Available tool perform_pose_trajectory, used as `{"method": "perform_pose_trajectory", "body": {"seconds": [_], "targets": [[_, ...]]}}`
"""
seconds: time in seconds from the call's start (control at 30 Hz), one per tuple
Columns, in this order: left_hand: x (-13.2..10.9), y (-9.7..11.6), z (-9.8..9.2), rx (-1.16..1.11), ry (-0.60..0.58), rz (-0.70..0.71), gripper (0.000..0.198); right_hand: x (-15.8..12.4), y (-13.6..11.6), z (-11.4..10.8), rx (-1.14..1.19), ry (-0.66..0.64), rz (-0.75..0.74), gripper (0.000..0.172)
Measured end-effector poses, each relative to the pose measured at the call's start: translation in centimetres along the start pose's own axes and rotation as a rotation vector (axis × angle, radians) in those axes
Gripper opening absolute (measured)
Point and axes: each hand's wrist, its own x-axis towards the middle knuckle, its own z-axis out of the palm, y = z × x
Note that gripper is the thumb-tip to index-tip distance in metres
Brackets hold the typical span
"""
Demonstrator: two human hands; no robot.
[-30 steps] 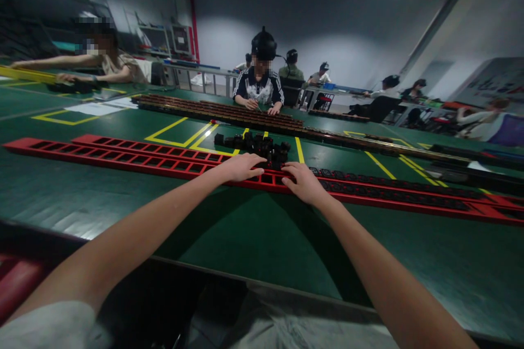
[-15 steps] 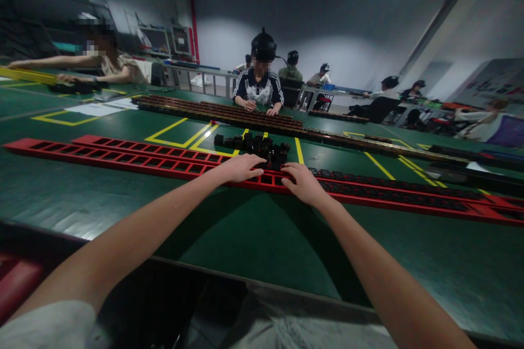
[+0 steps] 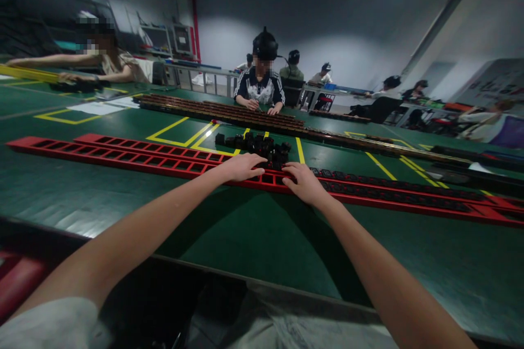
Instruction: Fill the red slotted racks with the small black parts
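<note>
Two long red ladder-like frames (image 3: 176,165) lie side by side across the green table, their left stretches showing bare square openings. To the right, rows of square black parts (image 3: 368,190) sit in the openings. My left hand (image 3: 242,167) rests over the near frame, palm down, its fingers stretched toward the right. Facing it across a small gap, my right hand (image 3: 303,182) lies on the frames with thumb and fingers apart. A pile of loose black parts (image 3: 256,144) lies just beyond my fingertips; whether my fingers touch any piece is unclear.
Long brown-and-black strips (image 3: 221,112) run across the table behind the frames. Yellow tape lines (image 3: 167,130) mark the tabletop. A person (image 3: 260,84) works opposite, another person (image 3: 117,60) at the left beside a yellow strip (image 3: 28,72). White papers (image 3: 100,107) lie at the back left.
Both hands stay in nearly the same place and pose over the frames. The view has shifted very slightly; the black pile and red frames look unchanged.
</note>
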Motion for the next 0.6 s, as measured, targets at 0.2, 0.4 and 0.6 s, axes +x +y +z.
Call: {"method": "perform_pose_trajectory", "body": {"seconds": [0.2, 0.4, 0.6], "targets": [[-0.07, 0.09, 0.01, 0.009, -0.006, -0.011, 0.055, 0.03, 0.19, -0.01, 0.015, 0.005, -0.02, 0.031], [-0.14, 0.21, -0.07, 0.011, -0.005, -0.004, 0.053, 0.03, 0.02, -0.13, 0.022, 0.003, -0.015, 0.031], [-0.19, 0.15, 0.01, 0.001, -0.001, 0.002, 0.055, 0.01, -0.02, -0.07, 0.017, 0.003, -0.006, 0.031]]}}
